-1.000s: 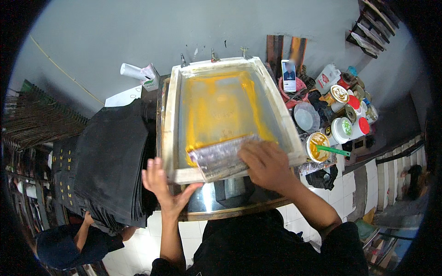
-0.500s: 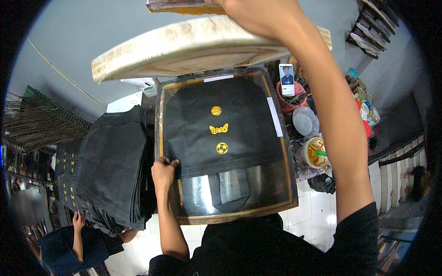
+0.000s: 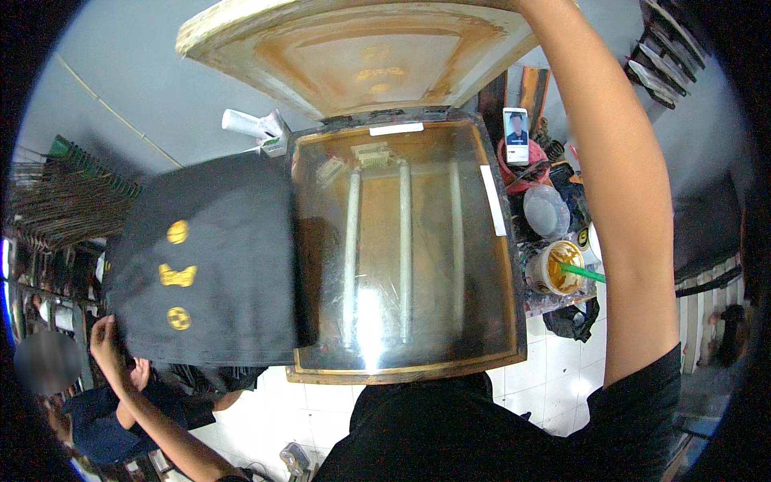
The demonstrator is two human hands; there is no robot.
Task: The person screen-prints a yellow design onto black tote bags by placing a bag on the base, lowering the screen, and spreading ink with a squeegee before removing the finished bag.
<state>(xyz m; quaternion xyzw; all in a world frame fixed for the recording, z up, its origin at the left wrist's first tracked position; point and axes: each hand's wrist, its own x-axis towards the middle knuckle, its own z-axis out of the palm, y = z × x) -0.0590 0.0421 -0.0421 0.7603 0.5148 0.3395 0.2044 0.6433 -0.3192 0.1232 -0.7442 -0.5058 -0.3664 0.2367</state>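
Observation:
My left hand (image 3: 104, 341) is out at the far left, its fingers closed on the lower left edge of a black cloth bag (image 3: 233, 257). Three yellow prints run down the bag: a basketball, a game controller and a football. Its right edge hangs by the left rim of a glass-topped printing table (image 3: 430, 265) with pale tubes under the glass. Above the table's far edge, a printing screen (image 3: 313, 60) is tilted up, faint yellow marks on its mesh. My right forearm (image 3: 614, 145) reaches up to the screen's top, where the hand goes out of the picture.
Right of the table are a tub of yellow ink (image 3: 546, 273) with a green stick, a clear lidded container (image 3: 546, 213) and a phone (image 3: 516, 132) in a pink basket. At lower left is another person, whose hand (image 3: 139, 374) is near mine. Hangers line the left wall.
My left hand has carried the printed bag leftward off the glass, baring the tubes below. The screen has been tilted higher by my right arm, and the right hand has left the picture.

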